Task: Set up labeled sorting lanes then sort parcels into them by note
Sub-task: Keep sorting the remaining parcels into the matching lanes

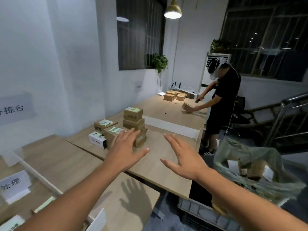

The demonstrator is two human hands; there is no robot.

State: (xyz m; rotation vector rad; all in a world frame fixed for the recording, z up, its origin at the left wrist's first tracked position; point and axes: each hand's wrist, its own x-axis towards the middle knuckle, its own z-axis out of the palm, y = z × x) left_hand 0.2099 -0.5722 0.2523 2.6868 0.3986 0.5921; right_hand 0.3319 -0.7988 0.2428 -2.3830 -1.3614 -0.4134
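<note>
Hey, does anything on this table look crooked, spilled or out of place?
The stack of brown parcels beside the left hand looks uneven: its boxes are not flush, and the lower ones sit further right. Nothing appears spilled or damaged.

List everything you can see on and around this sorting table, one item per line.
Tables: at least two, light wood, pushed together.
Stacked parcels: about four, brown, mid-table, green note on top.
Loose parcels: two, brown, left of stack, green notes.
White box: one, white, front-left of those.
Divider strip: one, white, across table beyond the hands.
Paper label: one, white, near left.
Wall sign: one, white, left wall.
Far parcels: several, brown, far end.
Other person: one, black clothes, far end.
Plastic bag: one, clear, right, holds parcels.
Lamp: one, gold, hanging overhead.
Left hand: one, open, by the stack.
Right hand: one, open, above bare table.
</note>
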